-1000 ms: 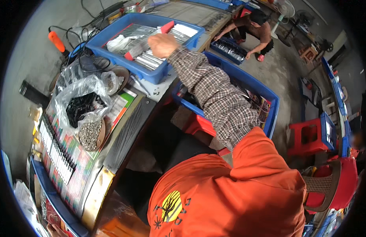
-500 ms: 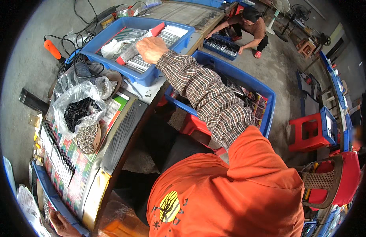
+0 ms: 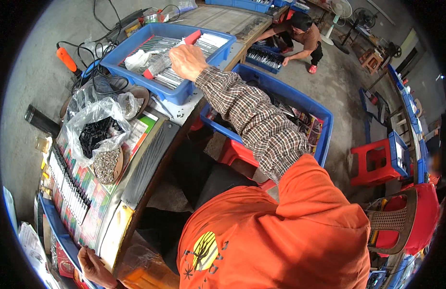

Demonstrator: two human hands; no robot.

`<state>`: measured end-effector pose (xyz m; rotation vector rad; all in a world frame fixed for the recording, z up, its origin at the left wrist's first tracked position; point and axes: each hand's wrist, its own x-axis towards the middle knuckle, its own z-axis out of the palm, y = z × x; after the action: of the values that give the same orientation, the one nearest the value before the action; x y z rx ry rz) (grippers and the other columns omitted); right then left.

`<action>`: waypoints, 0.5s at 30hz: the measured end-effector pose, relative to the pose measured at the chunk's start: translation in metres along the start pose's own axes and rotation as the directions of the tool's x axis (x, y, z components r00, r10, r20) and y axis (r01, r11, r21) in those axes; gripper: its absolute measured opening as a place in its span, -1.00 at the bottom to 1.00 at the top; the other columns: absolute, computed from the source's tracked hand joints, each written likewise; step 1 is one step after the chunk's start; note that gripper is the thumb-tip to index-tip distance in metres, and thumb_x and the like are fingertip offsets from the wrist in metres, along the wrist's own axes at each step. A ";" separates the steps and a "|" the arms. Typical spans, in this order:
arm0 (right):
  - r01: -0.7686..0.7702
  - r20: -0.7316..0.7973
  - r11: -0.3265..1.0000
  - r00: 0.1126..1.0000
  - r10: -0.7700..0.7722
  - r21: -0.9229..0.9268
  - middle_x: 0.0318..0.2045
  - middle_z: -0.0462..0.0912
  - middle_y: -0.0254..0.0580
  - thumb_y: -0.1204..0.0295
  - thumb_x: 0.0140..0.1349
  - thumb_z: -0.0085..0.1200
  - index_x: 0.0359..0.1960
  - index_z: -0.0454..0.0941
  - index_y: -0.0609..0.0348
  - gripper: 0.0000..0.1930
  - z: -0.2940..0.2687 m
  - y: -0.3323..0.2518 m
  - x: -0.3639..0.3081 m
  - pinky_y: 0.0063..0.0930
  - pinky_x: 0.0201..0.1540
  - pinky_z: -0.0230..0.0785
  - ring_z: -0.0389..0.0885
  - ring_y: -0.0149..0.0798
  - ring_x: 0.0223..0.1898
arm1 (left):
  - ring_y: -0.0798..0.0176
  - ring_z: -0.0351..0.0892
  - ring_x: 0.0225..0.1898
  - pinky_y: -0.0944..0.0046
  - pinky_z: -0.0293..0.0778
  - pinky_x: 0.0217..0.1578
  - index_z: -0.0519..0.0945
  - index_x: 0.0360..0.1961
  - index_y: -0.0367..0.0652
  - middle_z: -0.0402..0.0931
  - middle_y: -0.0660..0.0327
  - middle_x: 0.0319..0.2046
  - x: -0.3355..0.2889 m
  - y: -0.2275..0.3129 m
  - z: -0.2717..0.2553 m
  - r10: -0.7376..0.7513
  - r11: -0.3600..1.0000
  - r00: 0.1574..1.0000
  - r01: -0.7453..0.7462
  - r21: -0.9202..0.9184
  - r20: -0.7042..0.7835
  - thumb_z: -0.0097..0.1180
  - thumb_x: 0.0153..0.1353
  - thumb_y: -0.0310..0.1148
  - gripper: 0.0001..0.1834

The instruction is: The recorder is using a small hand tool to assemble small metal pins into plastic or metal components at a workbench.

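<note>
My right hand [image 3: 188,62] is over a blue tray [image 3: 124,45] full of thin silvery metal strips [image 3: 171,78]. Its fingers curl downward, closed, and hide whatever is in them. A red-ended divider [image 3: 191,37] and crumpled white plastic [image 3: 137,60] lie among the strips. At the lower left, my left hand [image 3: 95,269] is beside the bench edge and a blue bin's rim [image 3: 64,236]. Its fingers are bent with the tips close together; anything between them is too small to make out. A row of white strips with black ends [image 3: 69,188] lies on the bench nearby.
A plastic bag of black parts [image 3: 100,135] and a dish of small metal pieces [image 3: 107,164] stand on the bench. An orange-handled tool [image 3: 66,59] and cables lie behind. Another blue bin [image 3: 324,139] is beside me. A co-worker [image 3: 304,33] crouches at a tray.
My left hand has come up and to the right, out from beside the bin to the bench edge. My right hand has shifted only slightly right over the strips.
</note>
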<state>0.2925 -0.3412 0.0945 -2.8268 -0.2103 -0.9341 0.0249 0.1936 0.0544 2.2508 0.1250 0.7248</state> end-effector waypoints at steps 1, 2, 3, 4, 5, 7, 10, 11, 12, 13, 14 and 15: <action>0.011 -0.001 1.000 1.000 -0.011 0.014 -0.55 0.61 0.07 0.44 -0.01 0.05 -0.58 0.54 0.24 -0.87 0.002 -0.006 0.002 -0.08 -0.41 0.45 0.64 0.07 -0.45 | 0.60 0.20 -0.60 0.56 0.12 -0.61 0.56 -0.15 -0.28 0.43 0.38 -0.47 -0.005 0.007 -0.002 -0.006 1.000 1.000 0.006 0.011 -0.012 0.04 0.33 -0.44 -0.84; 0.022 -0.048 1.000 0.999 -0.021 0.016 -0.58 0.61 0.05 0.44 -0.01 0.05 -0.57 0.54 0.24 -0.88 0.000 -0.007 0.000 -0.09 -0.41 0.46 0.64 0.06 -0.47 | 0.61 0.20 -0.62 0.56 0.12 -0.63 0.56 -0.16 -0.27 0.42 0.38 -0.48 -0.006 0.008 0.002 -0.001 1.000 1.000 0.000 -0.013 -0.008 0.05 0.32 -0.45 -0.86; 0.034 -0.095 0.999 0.995 -0.032 0.019 -0.60 0.60 0.03 0.45 0.00 0.04 -0.55 0.54 0.25 -0.88 0.000 -0.008 -0.003 -0.11 -0.41 0.47 0.64 0.06 -0.49 | 0.61 0.19 -0.63 0.56 0.13 -0.64 0.56 -0.18 -0.26 0.41 0.39 -0.50 -0.007 0.010 0.005 0.004 0.999 1.000 -0.004 -0.036 -0.006 0.05 0.32 -0.46 -0.87; 0.034 -0.093 0.999 0.995 -0.032 0.019 -0.60 0.60 0.03 0.45 0.00 0.04 -0.55 0.54 0.25 -0.88 -0.003 -0.012 -0.005 -0.11 -0.41 0.47 0.64 0.06 -0.49 | 0.61 0.19 -0.63 0.56 0.13 -0.64 0.56 -0.18 -0.26 0.41 0.39 -0.50 -0.008 0.012 0.006 0.004 0.999 1.000 -0.004 -0.037 -0.004 0.05 0.32 -0.46 -0.87; 0.024 -0.108 1.000 0.994 -0.022 0.017 -0.58 0.61 0.02 0.45 0.01 0.04 -0.52 0.53 0.26 -0.88 -0.005 -0.017 -0.006 -0.11 -0.40 0.47 0.64 0.05 -0.48 | 0.61 0.20 -0.64 0.56 0.13 -0.65 0.56 -0.19 -0.26 0.40 0.39 -0.52 -0.009 0.014 0.007 0.015 0.999 1.000 -0.015 -0.040 0.017 0.06 0.31 -0.46 -0.88; 0.009 -0.121 1.000 0.993 -0.008 0.010 -0.56 0.61 0.01 0.46 0.02 0.03 -0.49 0.53 0.27 -0.88 -0.011 -0.026 -0.011 -0.11 -0.40 0.47 0.65 0.04 -0.47 | 0.61 0.20 -0.64 0.56 0.14 -0.66 0.56 -0.20 -0.25 0.39 0.40 -0.53 -0.011 0.022 0.014 0.029 0.998 0.999 -0.027 -0.049 0.043 0.07 0.30 -0.47 -0.90; 0.078 -0.235 0.995 0.970 -0.061 0.065 -0.40 0.63 0.05 0.45 0.05 0.02 -0.38 0.52 0.29 -0.84 -0.028 -0.038 -0.021 -0.11 -0.33 0.47 0.65 0.04 -0.40 | 0.61 0.20 -0.65 0.56 0.14 -0.67 0.56 -0.22 -0.25 0.38 0.42 -0.56 -0.015 0.036 0.030 0.017 0.998 1.000 -0.017 -0.065 0.012 0.07 0.30 -0.47 -0.91; 0.077 -0.234 0.995 0.970 -0.060 0.065 -0.40 0.63 0.05 0.45 0.05 0.02 -0.38 0.52 0.29 -0.84 -0.032 -0.042 -0.022 -0.11 -0.33 0.47 0.65 0.04 -0.40 | 0.61 0.21 -0.65 0.56 0.15 -0.66 0.56 -0.24 -0.24 0.37 0.41 -0.56 -0.015 0.039 0.032 0.029 0.996 0.999 -0.027 -0.083 0.023 0.08 0.30 -0.48 -0.92; 0.087 -0.233 0.987 0.971 -0.054 0.134 -0.40 0.63 0.04 0.46 0.04 0.02 -0.36 0.52 0.28 -0.84 -0.036 -0.045 -0.024 -0.11 -0.33 0.46 0.64 0.05 -0.39 | 0.61 0.22 -0.64 0.56 0.15 -0.66 0.56 -0.25 -0.24 0.37 0.41 -0.56 -0.016 0.042 0.035 0.041 0.994 0.999 -0.037 -0.102 0.034 0.08 0.29 -0.48 -0.93; 0.106 -0.232 0.971 0.971 -0.055 0.213 -0.41 0.63 0.04 0.46 0.04 0.02 -0.35 0.52 0.27 -0.84 -0.038 -0.052 -0.024 -0.12 -0.32 0.45 0.63 0.07 -0.39 | 0.61 0.22 -0.64 0.56 0.15 -0.66 0.56 -0.25 -0.24 0.37 0.41 -0.56 -0.018 0.046 0.032 0.037 0.995 0.999 -0.034 -0.094 0.025 0.08 0.29 -0.48 -0.93; 0.129 -0.225 0.951 0.972 -0.065 0.283 -0.42 0.62 0.02 0.46 0.03 0.02 -0.36 0.53 0.25 -0.84 -0.041 -0.059 -0.025 -0.11 -0.34 0.43 0.61 0.07 -0.40 | 0.60 0.26 -0.62 0.57 0.17 -0.64 0.56 -0.26 -0.25 0.40 0.40 -0.53 -0.021 0.050 0.029 0.017 0.993 0.999 -0.013 -0.117 0.035 0.09 0.27 -0.51 -0.94; 0.137 -0.226 0.947 0.972 -0.071 0.291 -0.42 0.62 0.02 0.46 0.03 0.02 -0.36 0.53 0.25 -0.84 -0.042 -0.066 -0.024 -0.11 -0.34 0.43 0.61 0.07 -0.40 | 0.60 0.29 -0.59 0.58 0.18 -0.63 0.56 -0.26 -0.25 0.43 0.38 -0.50 -0.024 0.055 0.027 -0.002 0.990 0.999 0.008 -0.141 0.046 0.11 0.25 -0.53 -0.95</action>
<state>0.2366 -0.2872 0.1203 -2.4333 -0.4399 -1.1110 0.0128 0.1305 0.0663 2.1300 0.0553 0.6588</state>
